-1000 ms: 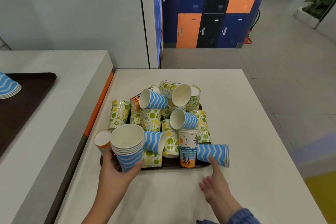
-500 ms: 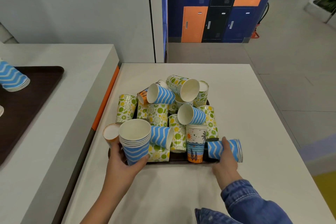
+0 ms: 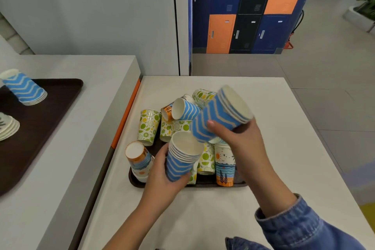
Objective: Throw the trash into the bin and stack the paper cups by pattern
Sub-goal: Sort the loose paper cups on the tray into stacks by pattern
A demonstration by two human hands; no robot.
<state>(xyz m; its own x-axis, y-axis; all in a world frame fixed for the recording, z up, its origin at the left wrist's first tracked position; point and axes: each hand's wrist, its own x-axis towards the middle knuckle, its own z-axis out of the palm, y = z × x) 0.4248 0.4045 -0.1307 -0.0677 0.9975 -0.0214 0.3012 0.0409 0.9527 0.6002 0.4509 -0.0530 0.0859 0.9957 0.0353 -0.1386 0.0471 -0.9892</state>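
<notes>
My left hand [image 3: 162, 176] grips an upright stack of blue zigzag cups [image 3: 181, 158] over the near edge of a dark tray [image 3: 182, 185]. My right hand [image 3: 241, 144] holds a second, shorter stack of blue zigzag cups [image 3: 219, 117] tilted on its side, its bottom end touching the rim of the left stack. On the tray lie a loose blue zigzag cup [image 3: 184, 109], several green citrus cups [image 3: 149, 124], a beach-pattern cup [image 3: 224, 164] and an orange stack [image 3: 138, 153].
The white table [image 3: 284, 148] has bare surface to the right and near side. On the left counter a brown tray [image 3: 44, 119] holds an upside-down blue zigzag stack [image 3: 24, 89] and a white stack [image 3: 7, 128]. Lockers [image 3: 253, 10] stand behind.
My right hand has picked the blue zigzag cups off the tray's right edge and carried them up and left to the mouth of the stack in my left hand.
</notes>
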